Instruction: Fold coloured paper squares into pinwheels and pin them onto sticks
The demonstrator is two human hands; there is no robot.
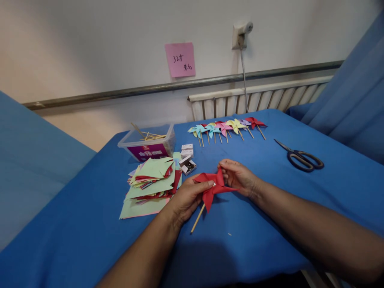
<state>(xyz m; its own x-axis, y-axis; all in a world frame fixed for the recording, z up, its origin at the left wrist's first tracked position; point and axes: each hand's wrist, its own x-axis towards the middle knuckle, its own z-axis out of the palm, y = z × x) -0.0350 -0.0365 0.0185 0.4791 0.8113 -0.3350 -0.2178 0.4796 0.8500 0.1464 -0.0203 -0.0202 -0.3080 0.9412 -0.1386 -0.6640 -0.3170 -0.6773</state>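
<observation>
A red paper pinwheel (212,196) on a wooden stick (198,219) is held between my two hands over the blue cloth. My left hand (189,196) grips it from the left, the thumb resting beside the shiny pin at its centre. The fingers under the paper are hidden. On the other side, my right hand (238,176) pinches the upper right blade between thumb and fingers. Left of the pinwheel lies a small open box of metal pins (188,165). Stacked cut paper sheets (144,207) in green, red and yellow lie beside my left wrist.
A clear plastic tub (147,150) of wooden sticks stands behind the paper. Finished pinwheels (223,127) lie in a row at the back. Dark-handled scissors (301,157) rest at the right. Small white boxes (187,150) sit near the tub. A wall rail (144,89) runs behind the table.
</observation>
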